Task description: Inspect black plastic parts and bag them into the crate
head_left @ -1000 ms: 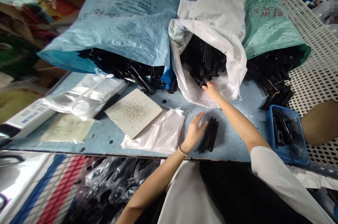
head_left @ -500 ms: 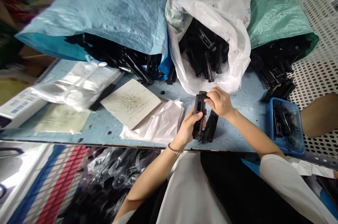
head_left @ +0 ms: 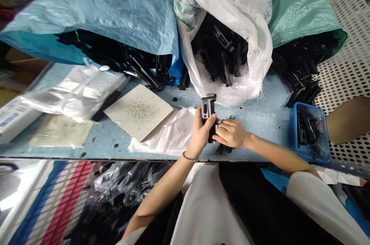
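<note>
A long black slotted part (head_left: 208, 112), which looks like plastic, stands nearly upright in my left hand (head_left: 200, 131). My left fingers are wrapped round its middle, with the thumb across the front. My right hand (head_left: 232, 132) has its fingers curled against the lower right side of the same part; the exact fingertip contact is partly hidden. More black parts (head_left: 224, 148) lie on the blue table (head_left: 260, 118) under and behind my right hand. Just beyond my hands, a white woven sack (head_left: 224, 93) opens toward me with several black parts inside.
A blue sack (head_left: 115, 17) and a green sack (head_left: 306, 14) flank the white one, black parts spilling out. Left lie a square tile (head_left: 138, 112) with small grains, plastic sheets (head_left: 162, 137) and clear bags (head_left: 78, 94). Rightward are a blue basket (head_left: 310, 154) and a bare limb (head_left: 351, 119).
My right hand has moved from the part's top end down to its lower end. My left hand has shifted slightly left and turned the part. The whole view has shifted slightly.
</note>
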The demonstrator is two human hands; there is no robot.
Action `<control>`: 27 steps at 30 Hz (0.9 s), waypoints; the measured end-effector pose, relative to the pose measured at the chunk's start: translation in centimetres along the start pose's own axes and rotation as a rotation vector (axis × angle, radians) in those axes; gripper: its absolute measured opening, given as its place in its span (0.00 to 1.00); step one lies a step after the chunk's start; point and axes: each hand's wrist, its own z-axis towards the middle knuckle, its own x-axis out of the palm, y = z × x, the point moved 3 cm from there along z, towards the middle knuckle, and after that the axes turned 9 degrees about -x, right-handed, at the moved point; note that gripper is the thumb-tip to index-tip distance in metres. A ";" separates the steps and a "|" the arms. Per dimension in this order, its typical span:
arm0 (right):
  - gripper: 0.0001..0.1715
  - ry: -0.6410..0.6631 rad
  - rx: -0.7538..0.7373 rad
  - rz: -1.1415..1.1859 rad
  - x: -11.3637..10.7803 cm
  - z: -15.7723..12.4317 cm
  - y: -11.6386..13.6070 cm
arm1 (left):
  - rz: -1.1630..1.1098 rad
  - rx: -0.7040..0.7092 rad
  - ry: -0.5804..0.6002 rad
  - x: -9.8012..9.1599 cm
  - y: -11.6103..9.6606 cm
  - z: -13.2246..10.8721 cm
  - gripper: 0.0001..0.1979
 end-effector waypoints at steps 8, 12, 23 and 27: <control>0.12 -0.398 1.000 0.119 -4.1 6.5 -17.3 | 0.599 0.185 -0.032 -0.6 8.0 -1.4 0.23; 0.15 -0.369 1.086 0.426 -2.9 5.6 -17.6 | 0.635 0.262 -0.040 -0.5 6.4 -0.7 0.23; 0.30 -0.394 0.408 0.088 -5.5 0.0 -3.2 | -0.141 -0.162 0.301 2.2 -1.9 -0.7 0.26; 0.28 -0.247 0.202 -0.147 -6.3 2.3 -4.5 | -0.088 -0.196 0.277 2.2 -0.8 -2.8 0.26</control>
